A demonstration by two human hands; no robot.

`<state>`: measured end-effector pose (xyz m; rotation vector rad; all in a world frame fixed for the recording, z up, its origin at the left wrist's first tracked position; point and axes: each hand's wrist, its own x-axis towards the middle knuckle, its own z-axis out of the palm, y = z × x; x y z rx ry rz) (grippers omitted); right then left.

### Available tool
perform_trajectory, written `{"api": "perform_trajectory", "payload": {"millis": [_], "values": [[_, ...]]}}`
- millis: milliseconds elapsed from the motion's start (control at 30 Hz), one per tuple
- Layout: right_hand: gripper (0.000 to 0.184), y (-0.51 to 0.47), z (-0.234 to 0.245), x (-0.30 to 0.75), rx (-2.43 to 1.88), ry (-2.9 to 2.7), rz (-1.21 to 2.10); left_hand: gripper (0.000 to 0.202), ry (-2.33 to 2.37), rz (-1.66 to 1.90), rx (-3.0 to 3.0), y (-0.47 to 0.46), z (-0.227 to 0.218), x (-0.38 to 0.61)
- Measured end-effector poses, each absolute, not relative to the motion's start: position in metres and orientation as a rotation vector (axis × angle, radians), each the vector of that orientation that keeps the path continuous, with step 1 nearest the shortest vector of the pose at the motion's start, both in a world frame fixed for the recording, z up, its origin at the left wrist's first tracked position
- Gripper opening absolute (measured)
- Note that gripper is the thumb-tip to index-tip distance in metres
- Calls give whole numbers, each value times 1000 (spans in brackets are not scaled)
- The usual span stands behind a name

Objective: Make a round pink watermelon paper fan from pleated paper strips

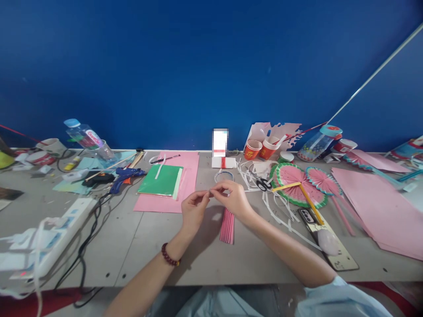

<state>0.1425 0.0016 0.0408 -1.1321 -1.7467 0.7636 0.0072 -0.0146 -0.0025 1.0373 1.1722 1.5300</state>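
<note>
Both forearms [287, 252] angle inward — left hand [193, 213] and right hand [236, 201] meet at the fingers [199, 194], apparently pinched tight.

A deep blue wall [185, 66] is filling the upper view, darkening toward the top, and a pale strip [373, 73] is slanting across its right side. Below, a grey tabletop [148, 240] is stretching along the wall, a thin seam [128, 250] is running frontward, and red patches [56, 300] are showing underneath at both sides.

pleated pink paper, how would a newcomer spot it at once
On the grey table, find the right hand. Just below it in view is the pleated paper, a pink strip whose straight folds set it apart from the flat pink sheet to its left.
</note>
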Motion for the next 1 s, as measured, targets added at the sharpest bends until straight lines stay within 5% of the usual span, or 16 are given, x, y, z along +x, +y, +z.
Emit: {"api": "perform_trajectory", "payload": {"millis": [1000], "values": [[13, 7, 38, 144, -1032, -1803, 607, 21, 1108, 1543, 937, -11, -3, 9]]}}
